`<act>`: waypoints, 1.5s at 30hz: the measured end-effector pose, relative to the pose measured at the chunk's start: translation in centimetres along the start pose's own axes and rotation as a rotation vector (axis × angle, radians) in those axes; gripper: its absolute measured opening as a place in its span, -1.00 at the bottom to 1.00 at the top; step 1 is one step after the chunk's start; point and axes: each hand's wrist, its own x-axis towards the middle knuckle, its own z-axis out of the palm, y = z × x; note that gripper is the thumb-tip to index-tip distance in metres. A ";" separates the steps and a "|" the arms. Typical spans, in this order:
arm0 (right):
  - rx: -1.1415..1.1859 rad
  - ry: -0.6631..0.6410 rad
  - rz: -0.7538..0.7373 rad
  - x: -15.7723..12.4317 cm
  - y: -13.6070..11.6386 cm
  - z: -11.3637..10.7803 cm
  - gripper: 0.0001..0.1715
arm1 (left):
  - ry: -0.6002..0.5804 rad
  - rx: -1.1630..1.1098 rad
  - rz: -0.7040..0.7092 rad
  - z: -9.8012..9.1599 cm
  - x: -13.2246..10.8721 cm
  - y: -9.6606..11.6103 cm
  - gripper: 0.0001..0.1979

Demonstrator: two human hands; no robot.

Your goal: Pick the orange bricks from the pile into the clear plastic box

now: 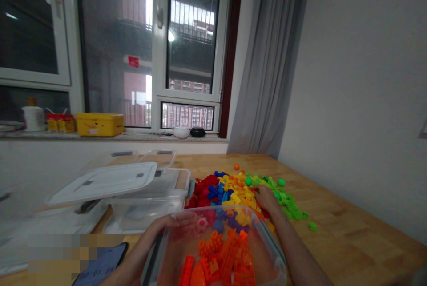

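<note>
In front of me stands a clear plastic bin (267,259) with grey side clips, holding several orange toy bricks (230,255). My left hand (178,221) curves round its far left corner, the fingers lying along the outside of the far wall and partly seen through the plastic. Beyond the bin, a heap of loose toy bricks is spread in red (205,190), blue (225,196), yellow (238,188) and green (288,203) patches. Between the yellow and green bricks my right hand (266,198) reaches down, fingers bent together among the pieces; what they pinch is hidden.
Empty clear bins (143,215) and a lid (103,181) are stacked at the left. A phone (103,263) lies at the near left. One orange ball (236,167) sits behind the heap. On the windowsill stands a yellow box (100,124); a wall (360,99) borders the table's right side.
</note>
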 end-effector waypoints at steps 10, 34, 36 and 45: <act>0.037 0.016 0.013 -0.5 -0.4 -0.5 -0.62 | -0.085 -0.011 -0.001 -0.1 0.2 0.2 -0.60; 0.808 0.136 -0.052 -1.1 -7.4 -3.1 -0.48 | -0.080 -0.044 -0.033 -1.5 0.8 -0.4 -0.57; 0.917 0.072 -0.065 -1.8 -8.9 -3.6 -0.47 | -0.080 -0.025 -0.023 -1.6 0.9 -0.4 -0.57; 1.484 -0.510 -0.122 -4.7 -11.4 -4.6 -0.69 | -0.040 -0.029 -0.003 -0.6 0.4 -0.3 -0.62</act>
